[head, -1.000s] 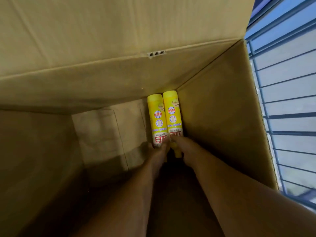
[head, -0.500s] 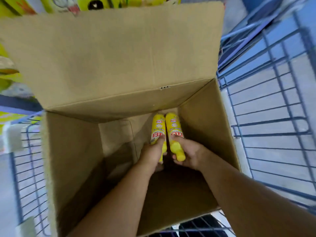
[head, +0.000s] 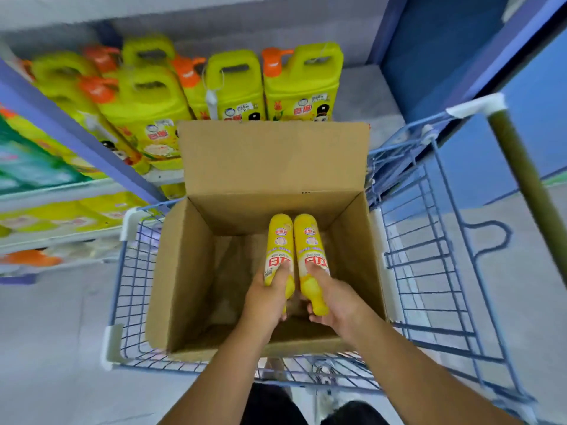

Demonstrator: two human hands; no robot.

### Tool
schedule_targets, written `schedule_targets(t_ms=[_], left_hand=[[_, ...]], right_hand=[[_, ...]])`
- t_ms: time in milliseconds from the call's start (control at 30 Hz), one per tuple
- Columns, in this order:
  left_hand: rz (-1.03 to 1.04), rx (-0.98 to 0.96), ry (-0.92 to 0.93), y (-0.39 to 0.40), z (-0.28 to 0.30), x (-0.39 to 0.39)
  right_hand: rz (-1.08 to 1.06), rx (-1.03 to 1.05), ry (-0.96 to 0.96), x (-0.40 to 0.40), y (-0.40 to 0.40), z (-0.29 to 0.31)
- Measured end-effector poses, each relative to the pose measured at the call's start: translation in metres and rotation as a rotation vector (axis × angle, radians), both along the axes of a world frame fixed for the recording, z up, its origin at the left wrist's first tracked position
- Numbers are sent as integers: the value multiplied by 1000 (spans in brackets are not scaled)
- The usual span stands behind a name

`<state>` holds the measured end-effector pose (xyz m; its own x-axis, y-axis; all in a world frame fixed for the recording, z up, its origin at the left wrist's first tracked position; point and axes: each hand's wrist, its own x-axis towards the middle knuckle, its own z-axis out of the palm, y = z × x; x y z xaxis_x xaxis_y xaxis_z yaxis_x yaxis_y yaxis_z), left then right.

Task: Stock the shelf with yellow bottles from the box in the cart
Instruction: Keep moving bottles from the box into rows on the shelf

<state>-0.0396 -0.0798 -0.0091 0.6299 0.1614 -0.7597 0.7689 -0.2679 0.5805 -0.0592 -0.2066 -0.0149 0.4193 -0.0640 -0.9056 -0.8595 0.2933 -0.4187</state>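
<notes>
Grey flooring is spreading out beneath a blue wire cart, which is standing just in front of a blue-framed shelf. Large yellow-green jugs with orange caps are lining that shelf along its front edge, and flatter yellow and green packs are sitting on the levels at the far left (their print is too blurred to read).

An open cardboard box is sitting in the cart's front left corner, its rear flap standing upright against the jugs. Two slim yellow bottles are being held over the box's opening, side by side and touching along their length, caps pointing back toward the person and bases toward the box's rear wall.

The left hand is gripping the left bottle around its lower neck, fingers curled under and thumb lying on the label. The right hand is gripping the right bottle in the same way, thumb stretching along the label, with the yellow cap sticking out below the fingers. Both forearms are reaching in over the cart's near edge. What little of the box's bottom is showing looks like bare brown cardboard.
</notes>
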Motion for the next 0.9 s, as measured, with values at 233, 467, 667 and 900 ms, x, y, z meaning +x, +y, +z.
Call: schedule_targets(t_ms=[233, 467, 667, 900], left_hand=[[136, 5, -145, 4, 72, -70], [294, -9, -372, 14, 147, -128], [406, 49, -532, 51, 200, -154], [488, 95, -508, 124, 233, -166]], right_hand=[[119, -42, -229, -50, 3, 71], [231, -54, -421, -89, 14, 139], [310, -55, -500, -107, 46, 188], [389, -64, -508, -99, 116, 222]])
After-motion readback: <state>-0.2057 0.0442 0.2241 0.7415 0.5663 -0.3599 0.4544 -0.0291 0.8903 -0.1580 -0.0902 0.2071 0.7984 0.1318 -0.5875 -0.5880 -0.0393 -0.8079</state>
